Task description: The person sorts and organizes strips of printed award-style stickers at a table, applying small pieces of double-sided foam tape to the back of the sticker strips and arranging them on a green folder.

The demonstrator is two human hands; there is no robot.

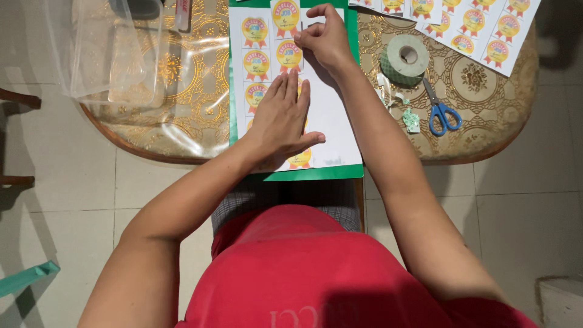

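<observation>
My left hand [282, 118] lies flat, open, pinning the thin, floppy white paper sheet [331, 109] on the tabletop [480, 85]; at twelve o'clock, my right hand [325, 37] pinches a light badge sticker [285, 15] edge.

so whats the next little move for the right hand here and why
Probably press the badge sticker flat with the right hand. Its fingertips pinch at that sticker's edge near the top of the white sheet, while the left hand lies flat, palm down, holding the sheet steady on the green card. The badges sit in columns, so it likely needs smoothing in line.
</observation>
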